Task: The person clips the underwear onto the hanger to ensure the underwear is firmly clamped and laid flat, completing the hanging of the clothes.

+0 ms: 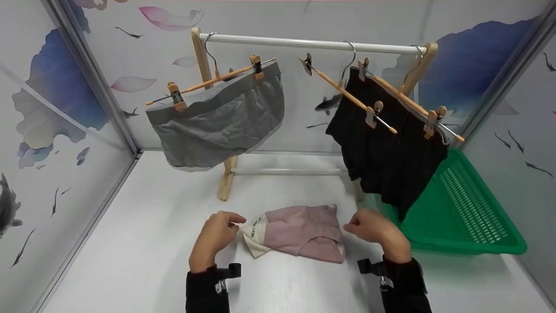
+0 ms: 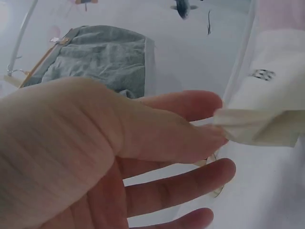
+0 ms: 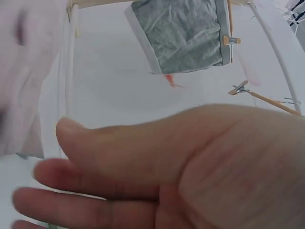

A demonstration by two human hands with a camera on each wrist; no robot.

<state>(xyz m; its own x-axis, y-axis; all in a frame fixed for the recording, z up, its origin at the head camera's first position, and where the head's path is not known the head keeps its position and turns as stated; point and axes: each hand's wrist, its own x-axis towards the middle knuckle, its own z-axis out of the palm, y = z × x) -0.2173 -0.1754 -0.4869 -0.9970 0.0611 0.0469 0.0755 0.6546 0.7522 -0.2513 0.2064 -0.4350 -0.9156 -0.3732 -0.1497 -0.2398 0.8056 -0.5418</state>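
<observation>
Pink underpants [image 1: 302, 232] lie on the white table, their cream waistband [image 1: 259, 230] with dark lettering turned to the left. My left hand [image 1: 221, 232] pinches a corner of that waistband between thumb and forefinger. In the left wrist view the pinched cream edge [image 2: 262, 126] is lifted into a fold, and the other fingers are spread apart. Just off the right end of the underpants is my right hand [image 1: 373, 228], apart from the cloth. The right wrist view shows its thumb and fingers [image 3: 71, 205] extended with nothing held.
Behind the hands stands a rack with a white rail [image 1: 304, 42]. Grey underpants [image 1: 221, 121] hang clipped at left; a black garment [image 1: 386, 139] hangs at right. Between them is a bare clip hanger [image 1: 343, 90]. A green basket [image 1: 464, 243] stands at the right.
</observation>
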